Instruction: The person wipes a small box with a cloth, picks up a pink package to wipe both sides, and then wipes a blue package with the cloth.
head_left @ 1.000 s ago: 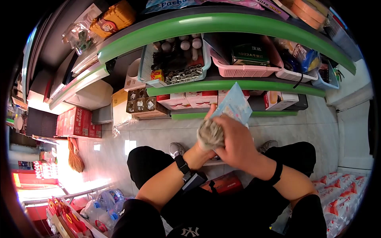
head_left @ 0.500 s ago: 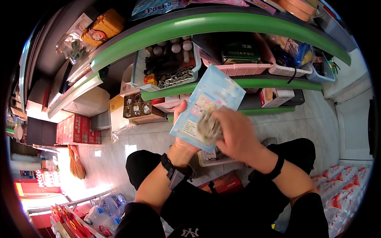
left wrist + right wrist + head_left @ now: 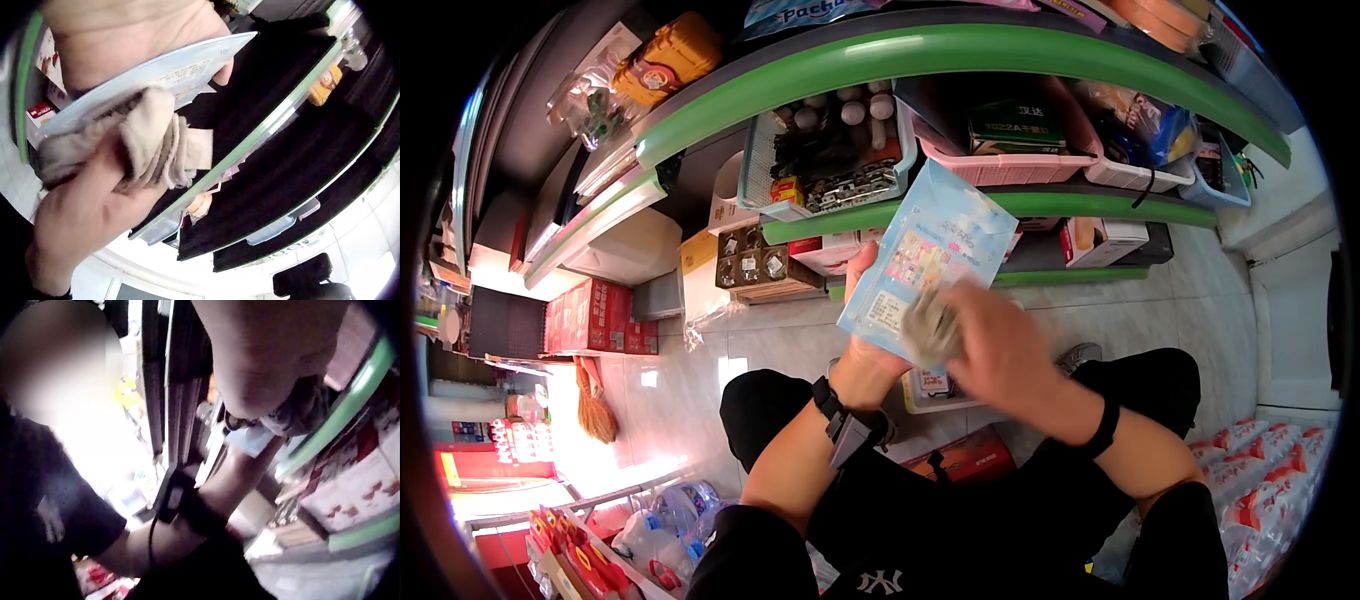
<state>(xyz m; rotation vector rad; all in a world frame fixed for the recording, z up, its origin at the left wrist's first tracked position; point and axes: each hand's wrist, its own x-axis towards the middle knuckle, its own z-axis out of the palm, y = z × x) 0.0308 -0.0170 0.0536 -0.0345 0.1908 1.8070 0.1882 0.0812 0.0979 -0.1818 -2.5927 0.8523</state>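
Observation:
My left hand (image 3: 876,360) holds a flat light blue packet (image 3: 912,250) with printed pictures and a white text label. Most of that hand is hidden behind the packet; its fingertips show at the left edge. In my right hand (image 3: 1005,350), blurred, is a bunched grey-beige cloth (image 3: 930,328), lying over the packet's lower right part. From the left wrist, the cloth (image 3: 150,134) shows gathered in folds between thumb and fingers, right at the packet's face (image 3: 181,75). The right wrist view is dark and blurred, with only part of the packet (image 3: 250,440) visible.
Ahead stands a green-edged shelf (image 3: 960,55) with a blue basket (image 3: 750,165) and a pink basket (image 3: 1010,168). Below are a cardboard box of small jars (image 3: 765,265) and a white box (image 3: 1105,243). Wrapped bottles (image 3: 1260,480) are stacked at right; a broom (image 3: 595,405) leans at left.
The packet has come from upright and mostly hidden behind the hands to lying face-up across the left hand. The right hand with the cloth has shifted slightly over its lower part.

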